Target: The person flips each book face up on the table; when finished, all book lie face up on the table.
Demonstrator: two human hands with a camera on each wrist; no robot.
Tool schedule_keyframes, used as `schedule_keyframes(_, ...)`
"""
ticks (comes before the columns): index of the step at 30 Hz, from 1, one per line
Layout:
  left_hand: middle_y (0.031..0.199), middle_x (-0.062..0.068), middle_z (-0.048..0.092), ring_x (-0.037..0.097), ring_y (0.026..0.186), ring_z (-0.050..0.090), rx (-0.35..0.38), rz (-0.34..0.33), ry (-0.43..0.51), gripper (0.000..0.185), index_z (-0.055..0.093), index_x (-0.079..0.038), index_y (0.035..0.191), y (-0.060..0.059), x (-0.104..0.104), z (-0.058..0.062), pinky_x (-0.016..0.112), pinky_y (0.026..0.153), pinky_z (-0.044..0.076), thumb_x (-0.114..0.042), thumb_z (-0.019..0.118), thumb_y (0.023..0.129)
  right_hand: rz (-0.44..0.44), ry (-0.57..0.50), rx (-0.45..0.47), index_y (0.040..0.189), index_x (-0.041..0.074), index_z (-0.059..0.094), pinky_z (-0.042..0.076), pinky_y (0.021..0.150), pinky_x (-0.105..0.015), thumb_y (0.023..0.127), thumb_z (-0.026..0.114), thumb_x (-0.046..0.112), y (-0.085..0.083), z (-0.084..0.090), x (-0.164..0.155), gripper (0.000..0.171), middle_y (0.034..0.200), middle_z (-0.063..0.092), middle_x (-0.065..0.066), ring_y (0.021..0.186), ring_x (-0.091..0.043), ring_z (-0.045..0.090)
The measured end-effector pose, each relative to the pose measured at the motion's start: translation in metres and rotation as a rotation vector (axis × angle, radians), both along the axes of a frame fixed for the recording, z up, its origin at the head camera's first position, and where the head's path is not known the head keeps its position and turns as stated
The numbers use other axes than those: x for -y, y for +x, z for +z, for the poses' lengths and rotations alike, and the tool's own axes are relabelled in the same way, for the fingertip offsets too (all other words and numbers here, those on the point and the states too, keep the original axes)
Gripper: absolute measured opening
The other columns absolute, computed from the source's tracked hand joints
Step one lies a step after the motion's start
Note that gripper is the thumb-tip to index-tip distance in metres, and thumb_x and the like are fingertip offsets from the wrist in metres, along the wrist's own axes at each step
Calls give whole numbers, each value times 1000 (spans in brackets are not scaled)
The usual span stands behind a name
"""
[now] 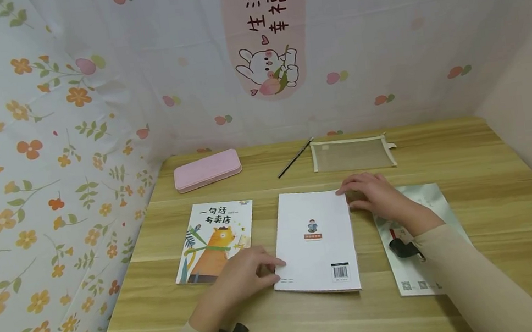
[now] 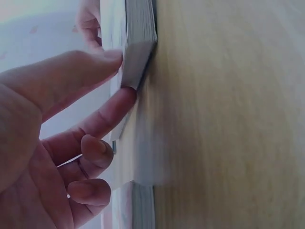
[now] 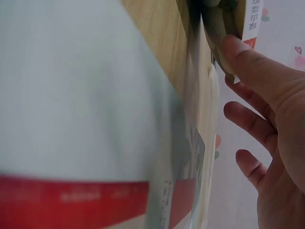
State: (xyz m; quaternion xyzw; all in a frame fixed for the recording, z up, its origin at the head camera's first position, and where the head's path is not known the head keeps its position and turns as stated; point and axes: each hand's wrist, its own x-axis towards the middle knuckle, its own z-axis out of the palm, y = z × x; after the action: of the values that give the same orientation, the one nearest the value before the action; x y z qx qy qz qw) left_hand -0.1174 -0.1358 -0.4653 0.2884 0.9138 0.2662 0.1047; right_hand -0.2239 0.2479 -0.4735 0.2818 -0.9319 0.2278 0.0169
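Lying at the middle of the head view, a white paperback book [image 1: 316,240] with a barcode rests flat on the wooden counter [image 1: 470,163], the left hand [image 1: 240,280] pinching its lower-left corner and the right hand [image 1: 374,194] its upper-right corner. Left wrist view: thumb and fingers [image 2: 102,119] grasp the page edges at upper centre. Right wrist view: the thumb [image 3: 248,62] presses the corner at upper right, other fingers loose.

Both forearms are stretched forward in beige sleeves. The left hand [image 1: 242,277] is laid low, thumb and forefinger extended, the remaining fingers [image 2: 95,148] curled inward. The right hand [image 1: 374,194] is held palm down, fingers loosely bent
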Motion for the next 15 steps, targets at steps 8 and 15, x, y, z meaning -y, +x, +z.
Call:
schedule_keyframes(8,102,-12,68,8,93,59,-34,-14,-48,46,75,-24,117,6,6,1,28,83,51,-35,92,76,7,-33,42,126,19,71,32,103,-58,92,77,16,2,1,-2,34,130,65,-7,126,-30,58)
schedule_keyframes(15,113,-10,64,10,102,59,-96,35,-92,58,65,-27,120,8,6,0,32,86,53,-32,95,71,49,-88,15,122,14,72,44,96,-50,91,78,12,2,8,-4,32,122,68,-6,110,-26,64)
